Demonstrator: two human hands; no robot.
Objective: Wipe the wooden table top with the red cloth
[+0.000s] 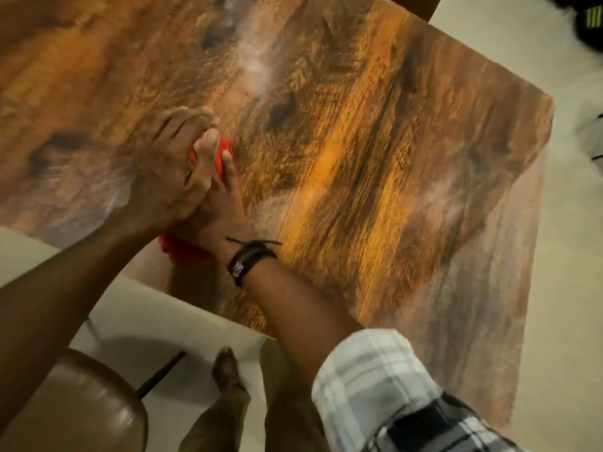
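The wooden table top (375, 151) fills most of the view, streaked orange and brown. The red cloth (218, 159) is bunched between my two hands, which are clasped together over the table near its front edge; a second bit of red shows below my wrists. My left hand (169, 171) lies on top, fingers wrapped over the cloth and over my right hand (222, 203). My right hand's thumb and fingers press into the cloth. A dark band circles my right wrist. Most of the cloth is hidden by the hands.
A brown leather chair seat (81, 409) stands at the lower left, beside the table's front edge. My legs and one shoe (226, 368) are on the pale floor (156, 324). Dark objects (590, 24) lie on the floor beyond the table's far right corner.
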